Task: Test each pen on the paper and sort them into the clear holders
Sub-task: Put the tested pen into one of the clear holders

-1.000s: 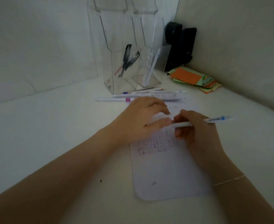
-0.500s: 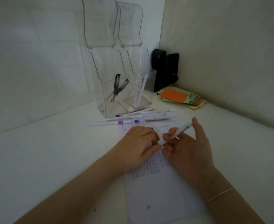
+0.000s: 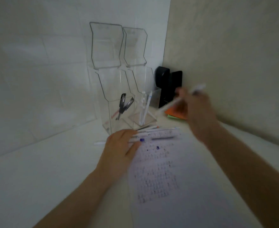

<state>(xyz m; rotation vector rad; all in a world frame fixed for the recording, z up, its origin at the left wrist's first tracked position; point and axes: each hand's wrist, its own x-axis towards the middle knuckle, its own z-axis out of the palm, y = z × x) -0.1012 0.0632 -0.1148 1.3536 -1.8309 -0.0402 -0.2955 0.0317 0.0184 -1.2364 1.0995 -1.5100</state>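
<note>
White plastic pen [image 3: 176, 102], light, stiff and best pinched mid-barrel, rides in the blurred right hand [image 3: 196, 111] raised near the right clear holder [image 3: 145, 102], while the left hand [image 3: 120, 147], fingers extended, rests on loose pens [image 3: 158, 134] above the paper [image 3: 165, 186].

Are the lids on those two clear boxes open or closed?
Open. Both lids stand tilted up and back against the wall above the clear holders, so the tops are clear and pens stick up inside.
</note>
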